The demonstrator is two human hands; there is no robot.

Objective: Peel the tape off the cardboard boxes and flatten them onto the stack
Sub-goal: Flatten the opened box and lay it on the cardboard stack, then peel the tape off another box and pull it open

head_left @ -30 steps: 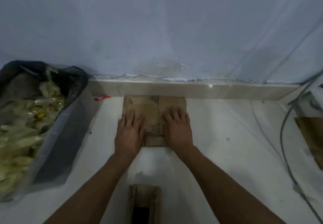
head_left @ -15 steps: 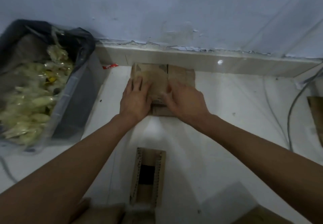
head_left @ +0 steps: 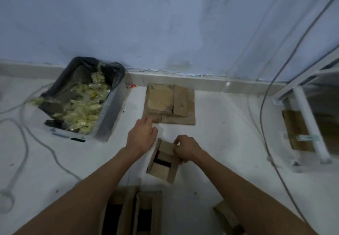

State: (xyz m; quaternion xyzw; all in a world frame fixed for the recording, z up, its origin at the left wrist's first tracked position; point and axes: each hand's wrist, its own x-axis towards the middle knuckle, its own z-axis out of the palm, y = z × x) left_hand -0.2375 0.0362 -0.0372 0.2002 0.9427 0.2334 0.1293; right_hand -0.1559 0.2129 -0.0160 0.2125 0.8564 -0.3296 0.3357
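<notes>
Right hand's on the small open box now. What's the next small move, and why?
Probably bring the left hand onto the open box to steady it: the right hand grips its far edge alone, while the left hovers open beside the flattened stack.

Both hands are off the flattened stack [head_left: 169, 104] by the wall. The right hand [head_left: 186, 147] now grips the near open box [head_left: 163, 160] on the floor, while the left hand [head_left: 142, 135] hovers open beside it.
</notes>
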